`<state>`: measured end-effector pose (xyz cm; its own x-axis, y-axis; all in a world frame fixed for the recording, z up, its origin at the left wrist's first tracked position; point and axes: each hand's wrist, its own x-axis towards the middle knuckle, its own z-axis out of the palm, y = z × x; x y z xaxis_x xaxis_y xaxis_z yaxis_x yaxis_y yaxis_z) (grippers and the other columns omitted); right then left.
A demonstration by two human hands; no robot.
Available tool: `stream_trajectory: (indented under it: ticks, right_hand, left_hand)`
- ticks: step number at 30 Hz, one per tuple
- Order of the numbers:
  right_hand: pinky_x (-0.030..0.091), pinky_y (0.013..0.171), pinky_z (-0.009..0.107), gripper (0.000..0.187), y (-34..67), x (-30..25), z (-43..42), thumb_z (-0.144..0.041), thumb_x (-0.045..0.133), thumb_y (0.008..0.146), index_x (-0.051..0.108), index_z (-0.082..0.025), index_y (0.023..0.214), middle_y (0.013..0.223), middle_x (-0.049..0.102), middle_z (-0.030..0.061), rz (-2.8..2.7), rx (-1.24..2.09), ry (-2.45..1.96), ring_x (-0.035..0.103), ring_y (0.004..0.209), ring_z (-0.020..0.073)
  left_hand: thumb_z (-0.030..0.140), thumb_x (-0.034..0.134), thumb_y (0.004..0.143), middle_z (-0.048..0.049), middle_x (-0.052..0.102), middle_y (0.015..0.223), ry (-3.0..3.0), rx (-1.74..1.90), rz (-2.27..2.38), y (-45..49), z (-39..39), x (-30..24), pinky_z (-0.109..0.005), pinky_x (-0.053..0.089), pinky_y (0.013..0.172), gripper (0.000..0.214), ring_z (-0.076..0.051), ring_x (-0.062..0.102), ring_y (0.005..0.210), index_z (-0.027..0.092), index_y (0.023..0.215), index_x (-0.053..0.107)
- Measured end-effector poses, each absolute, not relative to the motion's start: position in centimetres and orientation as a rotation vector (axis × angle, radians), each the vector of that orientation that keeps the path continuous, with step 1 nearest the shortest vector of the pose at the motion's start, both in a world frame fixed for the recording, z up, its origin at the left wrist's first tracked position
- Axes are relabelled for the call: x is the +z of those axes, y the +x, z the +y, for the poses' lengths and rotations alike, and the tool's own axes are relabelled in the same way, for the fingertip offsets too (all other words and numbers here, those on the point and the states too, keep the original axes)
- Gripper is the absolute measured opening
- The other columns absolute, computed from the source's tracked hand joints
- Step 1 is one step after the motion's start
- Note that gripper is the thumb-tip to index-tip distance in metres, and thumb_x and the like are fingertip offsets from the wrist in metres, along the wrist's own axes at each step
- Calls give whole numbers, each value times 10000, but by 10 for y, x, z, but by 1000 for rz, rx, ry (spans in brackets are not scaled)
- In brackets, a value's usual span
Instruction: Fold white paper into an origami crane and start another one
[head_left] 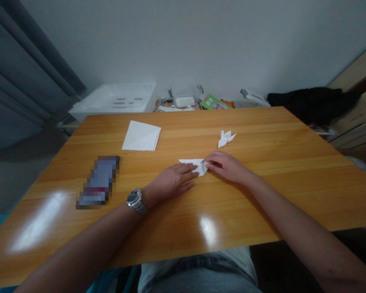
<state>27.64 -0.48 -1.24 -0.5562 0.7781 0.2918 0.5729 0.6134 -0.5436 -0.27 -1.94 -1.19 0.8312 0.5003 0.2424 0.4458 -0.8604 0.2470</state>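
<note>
A small piece of folded white paper (201,168) lies on the wooden table in front of me. My left hand (173,180) rests on its left part with the fingers stretched out, pressing it down; a metal watch is on that wrist. At the right end of the paper, my right hand (228,166) pinches a raised flap between thumb and fingers. Some of the folds are hidden under my fingers. Just beyond my right hand stands a folded paper bird (226,139).
A white sheet with a perforated edge (142,136) lies at the back left. Nearer, on the left, is a blurred-out phone-like device (99,181). Behind the wooden table (262,203) are a white plastic tray (112,97), a green booklet (215,102) and dark cloth (311,103).
</note>
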Motion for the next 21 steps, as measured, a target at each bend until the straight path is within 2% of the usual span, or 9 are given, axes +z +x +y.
stream_trajectory:
  ticks: [5,9,21]
  right_hand:
    - [515,862,370,179,270,-15,-6,-284,613,962,681,-212,1112,1061,671,92,-2246,532,-1142,636,976,228]
    - [503,818,349,126,265,-15,-7,-281,639,946,658,-203,1042,1008,650,76,-2208,520,-1205,624,920,218]
    - [495,829,365,92,260,-19,-7,-287,641,943,655,-205,983,984,629,74,-2165,449,-1242,609,922,228]
  left_hand:
    - [352,496,1032,-104,558,1467,2846,440,727,-1,-21,-10,-445,459,1140,380,-251,564,1324,226,1375,595]
    - [352,493,1033,-106,560,1467,2862,431,717,0,-20,-10,-448,468,1131,391,-254,573,1313,221,1390,581]
    - [355,480,1038,-100,557,1475,2838,419,719,0,-22,-6,-425,456,1147,373,-247,563,1330,216,1360,609]
